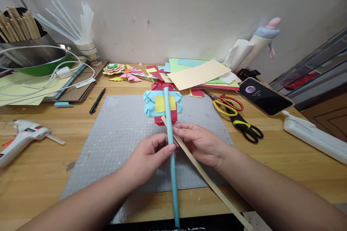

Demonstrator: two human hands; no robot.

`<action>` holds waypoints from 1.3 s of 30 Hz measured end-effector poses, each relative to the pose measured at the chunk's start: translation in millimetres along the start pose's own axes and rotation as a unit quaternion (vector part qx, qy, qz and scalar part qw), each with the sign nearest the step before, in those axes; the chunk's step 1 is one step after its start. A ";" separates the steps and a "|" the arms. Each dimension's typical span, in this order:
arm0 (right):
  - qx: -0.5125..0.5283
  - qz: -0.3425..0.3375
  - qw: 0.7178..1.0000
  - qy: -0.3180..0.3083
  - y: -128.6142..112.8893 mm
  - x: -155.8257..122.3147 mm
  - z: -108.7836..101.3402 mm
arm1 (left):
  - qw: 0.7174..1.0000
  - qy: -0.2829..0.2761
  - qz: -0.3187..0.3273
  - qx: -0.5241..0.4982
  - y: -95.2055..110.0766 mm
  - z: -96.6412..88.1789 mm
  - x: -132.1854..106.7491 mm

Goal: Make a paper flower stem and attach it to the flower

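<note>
My left hand (154,153) is closed round a blue paper stick (173,177), thumb on top. At the stick's far end sits a folded paper flower (150,103) in light blue and red, with a yellow square (159,104) on the side facing me. My right hand (200,142) pinches a long cream paper strip (208,180) close to the stick. The strip's short end reaches behind or against the stick just below the flower; its long tail slants down to the lower right. A grey cutting mat (108,151) lies underneath.
A glue gun (27,137) and a black pen (97,101) lie left. Right are red-yellow scissors (227,104), black-yellow scissors (246,126), a phone (264,95) and a power strip (317,137). Coloured paper sheets (200,74) and paper flowers (114,68) lie along the wall.
</note>
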State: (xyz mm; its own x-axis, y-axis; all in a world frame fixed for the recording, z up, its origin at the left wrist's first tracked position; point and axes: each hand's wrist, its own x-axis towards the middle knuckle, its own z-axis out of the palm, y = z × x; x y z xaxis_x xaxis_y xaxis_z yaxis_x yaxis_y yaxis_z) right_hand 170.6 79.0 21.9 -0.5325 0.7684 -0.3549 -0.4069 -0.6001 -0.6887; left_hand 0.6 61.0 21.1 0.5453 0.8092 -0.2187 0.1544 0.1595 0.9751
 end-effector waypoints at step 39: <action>-0.304 -0.150 0.932 0.127 -7.0 -6.4 -1.8 | 0.995 0.089 0.026 -0.039 7.4 -4.0 1.6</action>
State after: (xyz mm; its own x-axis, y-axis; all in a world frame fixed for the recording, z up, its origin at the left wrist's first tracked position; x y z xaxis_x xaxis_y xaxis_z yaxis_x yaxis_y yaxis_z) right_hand 178.2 78.7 27.8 -0.2372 0.9559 -0.1731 0.0276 -0.1715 -0.9848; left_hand -0.7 65.8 28.2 0.3957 0.9034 -0.1651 0.0628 0.1528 0.9863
